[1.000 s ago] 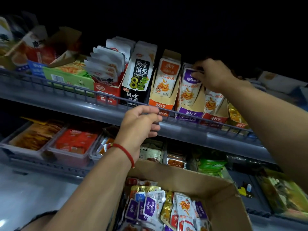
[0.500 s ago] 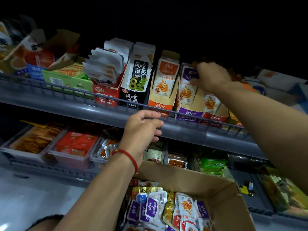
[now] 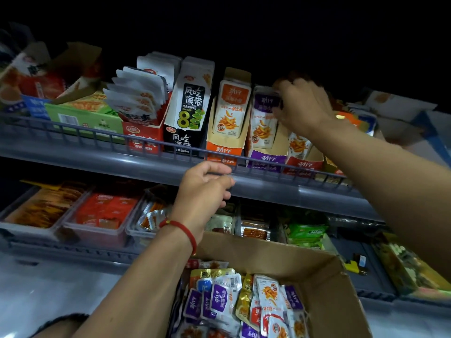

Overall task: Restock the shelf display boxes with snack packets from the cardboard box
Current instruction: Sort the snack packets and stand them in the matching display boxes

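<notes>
A brown cardboard box point(image 3: 324, 267) at the bottom holds several loose snack packets point(image 3: 224, 298), purple, orange and gold. On the upper shelf stand display boxes: an orange one point(image 3: 224, 152), a purple one point(image 3: 267, 158) and a red one point(image 3: 303, 164). My right hand point(image 3: 302, 106) reaches up to the purple box and pinches the top of the purple-topped packets point(image 3: 264, 118) standing in it. My left hand point(image 3: 207, 184), with a red cord on its wrist, hangs in front of the shelf rail point(image 3: 97, 135) with fingers loosely curled, holding nothing.
Left on the upper shelf stand a black seaweed box point(image 3: 185, 118), a red box of white packets point(image 3: 144, 137) and a green box point(image 3: 85, 118). The lower shelf carries clear trays point(image 3: 97, 230) of red and orange snacks and green packs point(image 3: 305, 232).
My right hand has slid a little lower and to the right along the purple packets' tops. My left hand dropped slightly from the rail. The view has shifted a little.
</notes>
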Action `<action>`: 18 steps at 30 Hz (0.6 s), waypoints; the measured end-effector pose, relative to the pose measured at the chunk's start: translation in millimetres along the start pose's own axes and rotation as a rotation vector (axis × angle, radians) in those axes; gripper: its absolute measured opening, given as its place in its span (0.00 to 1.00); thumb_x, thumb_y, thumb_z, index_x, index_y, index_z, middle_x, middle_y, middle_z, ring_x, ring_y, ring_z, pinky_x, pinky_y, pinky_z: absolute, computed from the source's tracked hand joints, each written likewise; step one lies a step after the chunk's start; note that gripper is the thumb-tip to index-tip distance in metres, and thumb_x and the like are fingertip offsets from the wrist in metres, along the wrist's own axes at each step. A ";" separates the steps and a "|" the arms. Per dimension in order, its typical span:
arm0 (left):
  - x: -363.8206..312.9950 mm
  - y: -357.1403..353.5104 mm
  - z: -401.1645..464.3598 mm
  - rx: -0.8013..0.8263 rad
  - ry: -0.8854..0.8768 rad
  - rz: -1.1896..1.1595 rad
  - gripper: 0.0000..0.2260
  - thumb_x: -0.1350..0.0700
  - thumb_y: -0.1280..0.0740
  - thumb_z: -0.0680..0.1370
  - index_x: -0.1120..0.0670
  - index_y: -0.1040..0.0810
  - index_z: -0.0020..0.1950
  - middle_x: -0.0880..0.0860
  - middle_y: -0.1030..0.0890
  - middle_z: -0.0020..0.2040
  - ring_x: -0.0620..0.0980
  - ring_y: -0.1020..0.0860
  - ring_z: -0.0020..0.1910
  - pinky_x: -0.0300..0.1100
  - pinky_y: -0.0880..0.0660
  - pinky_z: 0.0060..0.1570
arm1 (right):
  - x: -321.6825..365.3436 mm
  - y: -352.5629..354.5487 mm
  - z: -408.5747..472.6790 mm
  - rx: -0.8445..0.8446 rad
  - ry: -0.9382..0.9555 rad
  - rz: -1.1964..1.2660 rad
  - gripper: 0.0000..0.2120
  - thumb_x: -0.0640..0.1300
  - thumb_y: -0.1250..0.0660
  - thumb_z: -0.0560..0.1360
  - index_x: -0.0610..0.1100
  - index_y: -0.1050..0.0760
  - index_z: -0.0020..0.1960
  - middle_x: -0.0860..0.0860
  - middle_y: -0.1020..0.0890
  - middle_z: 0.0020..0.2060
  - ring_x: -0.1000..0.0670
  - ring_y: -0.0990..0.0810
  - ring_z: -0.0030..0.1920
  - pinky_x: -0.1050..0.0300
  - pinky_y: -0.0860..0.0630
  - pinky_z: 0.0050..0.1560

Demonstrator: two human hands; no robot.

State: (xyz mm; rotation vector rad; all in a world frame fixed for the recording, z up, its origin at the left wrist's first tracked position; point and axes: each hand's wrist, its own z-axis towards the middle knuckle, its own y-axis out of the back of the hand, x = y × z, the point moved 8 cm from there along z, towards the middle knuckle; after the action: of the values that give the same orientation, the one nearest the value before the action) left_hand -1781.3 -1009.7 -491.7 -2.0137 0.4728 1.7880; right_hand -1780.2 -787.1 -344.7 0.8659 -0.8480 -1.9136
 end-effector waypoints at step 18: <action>188.1 -94.2 -44.3 0.585 0.211 1.011 0.07 0.62 0.36 0.79 0.56 0.19 0.44 0.54 0.19 0.41 0.53 0.19 0.47 0.43 0.26 0.46 | 11.3 -72.0 -294.8 0.463 0.160 0.368 0.12 0.46 0.40 0.78 0.48 0.26 0.60 0.51 0.22 0.49 0.49 0.21 0.44 0.52 0.22 0.43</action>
State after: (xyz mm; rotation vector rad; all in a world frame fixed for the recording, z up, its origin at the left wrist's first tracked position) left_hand -1673.0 -948.3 -666.9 -1.6047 2.0788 1.5551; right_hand -1573.6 -833.9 -562.3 1.0334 -1.2790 -1.3310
